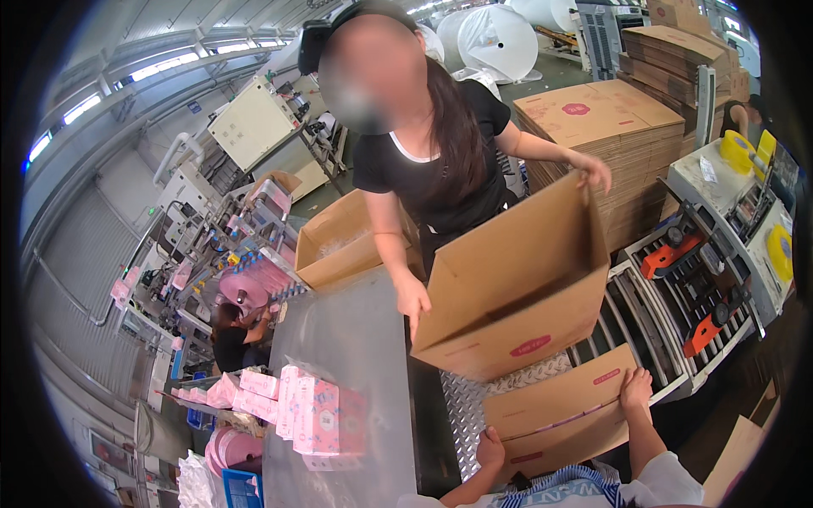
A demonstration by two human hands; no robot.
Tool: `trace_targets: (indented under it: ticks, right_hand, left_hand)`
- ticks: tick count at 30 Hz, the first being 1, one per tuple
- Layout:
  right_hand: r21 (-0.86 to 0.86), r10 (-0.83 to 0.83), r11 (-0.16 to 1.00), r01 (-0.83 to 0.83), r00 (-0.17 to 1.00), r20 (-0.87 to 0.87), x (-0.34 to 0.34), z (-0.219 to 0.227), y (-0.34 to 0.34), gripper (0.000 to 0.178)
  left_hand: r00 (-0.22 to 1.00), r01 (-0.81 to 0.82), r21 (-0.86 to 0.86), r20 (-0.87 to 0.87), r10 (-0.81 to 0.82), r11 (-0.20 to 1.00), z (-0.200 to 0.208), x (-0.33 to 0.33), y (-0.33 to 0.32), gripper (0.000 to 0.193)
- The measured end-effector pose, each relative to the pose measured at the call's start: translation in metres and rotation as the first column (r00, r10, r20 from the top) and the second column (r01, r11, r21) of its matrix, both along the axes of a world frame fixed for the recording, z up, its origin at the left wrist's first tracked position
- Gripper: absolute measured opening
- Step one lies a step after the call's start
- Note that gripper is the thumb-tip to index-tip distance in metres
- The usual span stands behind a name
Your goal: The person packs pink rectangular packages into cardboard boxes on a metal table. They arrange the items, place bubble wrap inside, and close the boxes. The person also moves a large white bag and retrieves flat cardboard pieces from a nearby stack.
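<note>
In front of me at the lower right is a brown cardboard box (pixel 555 415) with its top flaps folded in and a seam across the middle. My left hand (pixel 489 449) grips its left edge, thumb up. At its right end my right hand (pixel 637 391) is closed over the edge. Between the flaps a thin strip of purple and white shows. Across from me a person in black holds a larger open cardboard box (pixel 517 279), tilted above the diamond-plate surface (pixel 461 415); its inside shows bare cardboard where visible.
On the grey metal table (pixel 339 339) at my left stand pink tissue packs (pixel 313 415). A roller conveyor with a taping machine (pixel 703 271) stands at the right. Flat cardboard stacks (pixel 601 127) rise behind. Another person crouches by the machinery at the far left.
</note>
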State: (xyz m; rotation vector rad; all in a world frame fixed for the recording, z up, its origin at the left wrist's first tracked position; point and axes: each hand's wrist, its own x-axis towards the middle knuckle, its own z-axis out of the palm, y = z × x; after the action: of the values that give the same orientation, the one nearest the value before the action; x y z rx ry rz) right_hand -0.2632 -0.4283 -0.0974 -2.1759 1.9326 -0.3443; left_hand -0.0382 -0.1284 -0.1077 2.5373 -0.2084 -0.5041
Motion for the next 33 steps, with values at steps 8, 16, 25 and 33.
trace_targets:
  ticks: [8,16,25,33]
  right_hand:
    - [0.368,0.155,0.910,-0.189,0.980,0.121,0.037,0.054,-0.099,0.047]
    - [0.183,0.229,0.950,-0.251,0.964,0.133,-0.053,0.030,-0.240,0.054]
    - [-0.266,0.551,0.813,-0.517,0.832,0.065,-0.087,0.015,-0.393,0.042]
    - [-0.204,0.447,0.888,-0.413,0.880,0.164,-0.127,0.010,-0.362,0.051]
  left_hand:
    - [0.981,-0.084,-0.022,0.171,0.086,0.996,-0.023,-0.038,-0.034,0.063]
    - [0.981,-0.190,-0.147,-0.077,0.180,0.971,-0.017,-0.098,-0.177,0.069]
    - [0.908,0.005,-0.509,-0.359,-0.217,0.861,0.001,-0.114,-0.378,0.050]
    - [0.856,0.172,-0.462,-0.367,-0.364,0.870,-0.006,-0.168,-0.463,0.050]
